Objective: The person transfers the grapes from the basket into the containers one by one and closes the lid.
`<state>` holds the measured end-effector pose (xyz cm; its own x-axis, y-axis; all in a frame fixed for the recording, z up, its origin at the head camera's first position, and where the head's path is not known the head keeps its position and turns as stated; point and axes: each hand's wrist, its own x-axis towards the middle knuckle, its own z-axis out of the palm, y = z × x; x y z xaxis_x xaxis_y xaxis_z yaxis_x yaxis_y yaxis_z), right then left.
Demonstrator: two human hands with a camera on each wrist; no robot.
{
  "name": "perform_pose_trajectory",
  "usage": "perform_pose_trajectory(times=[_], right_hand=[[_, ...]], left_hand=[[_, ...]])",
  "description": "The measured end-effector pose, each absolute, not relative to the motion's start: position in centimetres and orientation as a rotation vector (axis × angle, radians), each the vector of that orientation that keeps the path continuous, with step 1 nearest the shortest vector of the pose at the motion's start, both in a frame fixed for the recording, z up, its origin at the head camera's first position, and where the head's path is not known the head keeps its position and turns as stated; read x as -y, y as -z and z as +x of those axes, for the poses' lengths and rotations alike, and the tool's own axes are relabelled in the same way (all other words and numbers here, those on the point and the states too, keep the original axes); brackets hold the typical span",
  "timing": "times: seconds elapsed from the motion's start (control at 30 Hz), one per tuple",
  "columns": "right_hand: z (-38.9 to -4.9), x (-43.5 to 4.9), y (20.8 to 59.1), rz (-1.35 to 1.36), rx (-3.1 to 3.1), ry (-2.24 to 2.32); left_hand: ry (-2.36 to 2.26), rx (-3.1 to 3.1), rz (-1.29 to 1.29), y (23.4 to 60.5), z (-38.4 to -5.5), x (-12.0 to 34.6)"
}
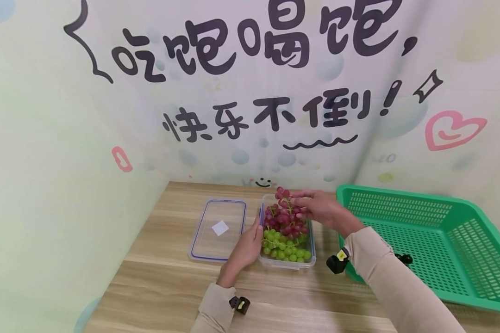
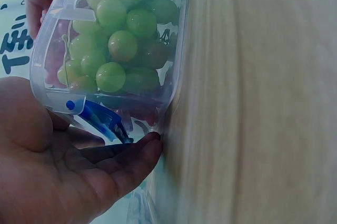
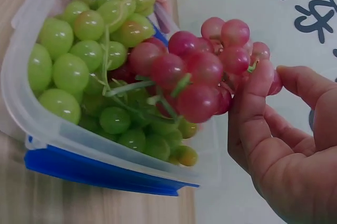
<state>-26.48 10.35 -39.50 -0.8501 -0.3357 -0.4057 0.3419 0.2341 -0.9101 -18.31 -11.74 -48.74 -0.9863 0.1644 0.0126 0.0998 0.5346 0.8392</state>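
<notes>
A clear plastic food container [image 1: 289, 264] with blue latches holds a bunch of green grapes [image 1: 285, 247] at its near end and red grapes [image 1: 286, 217] at its far end. With its fingertips, my right hand [image 1: 322, 208] pinches the red bunch, which rises above the far rim in the right wrist view. My left hand [image 1: 247, 245] holds the container's left side beside a blue latch [image 2: 100, 119], its fingers low along the wall, close to the table. Stems [image 3: 124, 87] lie across the green grapes.
Left of the container lies its clear lid [image 1: 208, 245], edged in blue, with a white square label [image 1: 220, 228]. A green perforated basket [image 1: 416, 231] stands at the right, beside the right forearm. Behind the wooden table [image 1: 158, 259] is a printed wall [image 1: 233, 115].
</notes>
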Motion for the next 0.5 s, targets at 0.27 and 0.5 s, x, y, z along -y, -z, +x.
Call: perform_pose_trajectory(times=[0.27, 0.5], right_hand=[[-26.9, -9.2, 41.2, 0.060, -1.979, 1.719], [-26.8, -8.3, 42.3, 0.084, -2.040, 1.737]], left_hand=[[-1.477, -2.682, 0.222, 48.7, -18.3, 11.8], [-1.465, -2.689, 0.226, 48.7, -18.3, 11.8]])
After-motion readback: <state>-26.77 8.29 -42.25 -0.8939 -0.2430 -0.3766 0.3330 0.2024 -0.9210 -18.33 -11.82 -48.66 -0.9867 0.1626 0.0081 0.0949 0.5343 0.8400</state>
